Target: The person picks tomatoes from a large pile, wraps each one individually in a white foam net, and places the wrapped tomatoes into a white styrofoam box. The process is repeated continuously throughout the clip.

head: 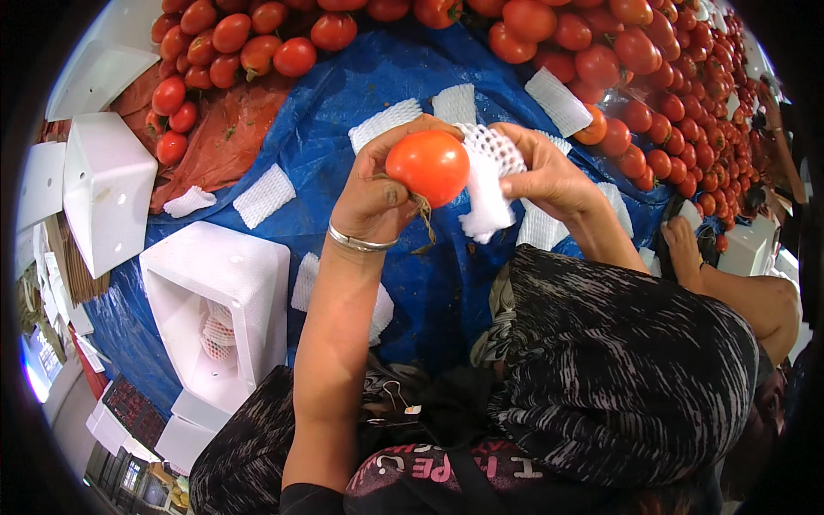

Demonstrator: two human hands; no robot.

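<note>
My left hand (380, 187), with a metal bangle at its wrist, holds a large red tomato (428, 167) whose dried stem hangs down. Just right of it, my right hand (547, 167) grips a white foam net sleeve (490, 187), its mesh end spread near the tomato. More foam net sleeves (264, 195) lie flat around my hands on a blue tarpaulin (438, 283). To the left stands a white foam box (215, 257), tilted towards me, with net-wrapped tomatoes (219, 335) inside it.
Loose tomatoes (599, 64) are heaped along the far side and right. A smaller pile (225, 33) lies at upper left, near an orange-red sheet (225, 129). More white foam boxes (109, 187) stand at the left. Another person's arm (727, 290) reaches in at the right.
</note>
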